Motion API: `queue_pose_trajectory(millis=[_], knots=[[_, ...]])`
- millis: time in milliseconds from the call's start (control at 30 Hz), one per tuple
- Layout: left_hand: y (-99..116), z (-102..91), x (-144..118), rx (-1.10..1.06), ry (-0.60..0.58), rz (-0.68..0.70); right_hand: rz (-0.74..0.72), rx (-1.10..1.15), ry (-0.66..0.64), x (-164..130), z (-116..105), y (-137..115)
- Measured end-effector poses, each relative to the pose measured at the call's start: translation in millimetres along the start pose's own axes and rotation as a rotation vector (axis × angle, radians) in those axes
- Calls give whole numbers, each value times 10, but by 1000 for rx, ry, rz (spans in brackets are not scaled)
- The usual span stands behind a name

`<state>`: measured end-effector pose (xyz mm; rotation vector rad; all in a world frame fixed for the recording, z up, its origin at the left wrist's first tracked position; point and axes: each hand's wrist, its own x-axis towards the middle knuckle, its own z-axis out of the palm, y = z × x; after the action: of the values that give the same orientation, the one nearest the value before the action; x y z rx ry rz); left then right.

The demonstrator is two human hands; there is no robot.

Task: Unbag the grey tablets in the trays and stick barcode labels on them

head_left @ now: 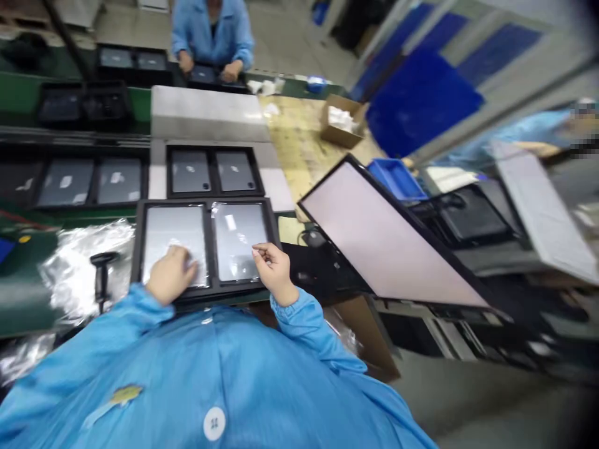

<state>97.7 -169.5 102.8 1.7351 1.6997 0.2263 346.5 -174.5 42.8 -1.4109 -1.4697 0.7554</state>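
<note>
A black tray (pixel 209 292) lies right in front of me with two grey tablets side by side in it. My left hand (pixel 171 274) rests flat on the left tablet (pixel 174 237), near its lower edge. My right hand (pixel 274 270) hovers at the lower right corner of the right tablet (pixel 238 239), thumb and forefinger pinched together; whether they hold a film or tab I cannot tell. Both my sleeves are light blue.
A second black tray (pixel 213 149) with two tablets sits just beyond. More trays run along the green belt (pixel 14 93) at left. A large tilted monitor (pixel 388 240) stands right. A person in blue (pixel 213 31) works opposite. A cardboard box (pixel 341 121) sits on the bench.
</note>
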Motion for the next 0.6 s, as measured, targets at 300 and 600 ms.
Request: queue_pose_trajectory(millis=[300,600], knots=[[-109,120,291,116,22,-29,-15,58,-163,-8,817,-507],[-1149,-504,-36,-441,127,-140,440,176,-447,82,1400,-459]])
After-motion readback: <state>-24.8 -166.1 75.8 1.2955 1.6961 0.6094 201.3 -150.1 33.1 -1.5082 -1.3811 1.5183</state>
